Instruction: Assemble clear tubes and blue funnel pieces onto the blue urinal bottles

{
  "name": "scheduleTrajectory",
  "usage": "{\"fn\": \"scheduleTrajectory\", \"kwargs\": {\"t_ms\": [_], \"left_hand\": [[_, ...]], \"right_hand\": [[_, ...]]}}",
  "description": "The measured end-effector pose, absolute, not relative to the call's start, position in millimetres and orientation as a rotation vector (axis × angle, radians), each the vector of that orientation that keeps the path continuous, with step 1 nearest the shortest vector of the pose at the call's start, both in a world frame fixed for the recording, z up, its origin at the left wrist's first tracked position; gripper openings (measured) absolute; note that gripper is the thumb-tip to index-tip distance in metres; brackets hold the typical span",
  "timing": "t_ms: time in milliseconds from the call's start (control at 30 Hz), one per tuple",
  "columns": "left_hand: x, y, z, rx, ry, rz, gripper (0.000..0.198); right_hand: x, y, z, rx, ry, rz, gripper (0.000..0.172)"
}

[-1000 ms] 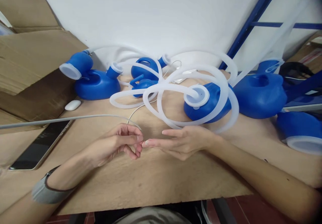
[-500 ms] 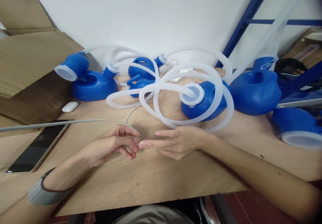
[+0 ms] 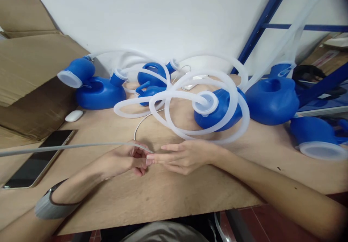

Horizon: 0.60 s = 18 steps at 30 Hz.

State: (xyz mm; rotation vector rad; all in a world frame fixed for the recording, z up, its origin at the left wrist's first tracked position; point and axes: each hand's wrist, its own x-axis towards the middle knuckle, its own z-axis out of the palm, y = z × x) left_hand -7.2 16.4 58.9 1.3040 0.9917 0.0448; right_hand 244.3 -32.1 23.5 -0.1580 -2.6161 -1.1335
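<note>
A: What's in the hands?

B: Nothing that shows. The left hand point(image 3: 126, 159) lies curled on the wooden table point(image 3: 168, 195), its fingertips pinched against a fingertip of the right hand point(image 3: 185, 156), which lies palm inward with fingers stretched out flat and loosely spread. I cannot tell whether anything tiny sits between them.

A: And that thin line over the left hand?

B: A grey cable point(image 3: 67, 147) runs from the left edge across the knuckles and ends right at the fingertips; whether it is gripped, I cannot tell.

A: What lies around them?

B: Just behind the right hand, a tangle of white ribbed hose point(image 3: 174, 97) loops about a blue plastic bottle point(image 3: 217, 113). More blue bottles stand along the wall, 1 point(image 3: 95, 91) far left, 1 point(image 3: 272, 100) right. A phone point(image 3: 38, 158) lies left of the left forearm, a white mouse point(image 3: 74, 115) beyond it, cardboard point(image 3: 32, 71) behind.
</note>
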Motion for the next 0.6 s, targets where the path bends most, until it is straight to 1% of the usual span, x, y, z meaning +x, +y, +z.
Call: {"fn": "scheduleTrajectory", "kwargs": {"t_ms": [100,333,500,600], "left_hand": [[-9.4,16.8,58.7,1.366,0.951,0.031,0.032],[-11.9,19.7,62.2,1.331,0.820,0.061,0.031],[-9.0,22.7,65.1,1.248,0.837,0.033,0.027],[-7.1,23.2,65.8,1.112,0.891,0.064,0.030]], "right_hand": [[244.1,-31.7,23.2,-0.182,-2.611,-1.140,0.029],[244.9,-31.1,23.9,-0.259,-2.604,-1.153,0.039],[244.8,-30.8,24.8,-0.295,-2.587,-1.212,0.048],[246.2,-30.7,23.7,-0.301,-2.572,-1.238,0.050]]}}
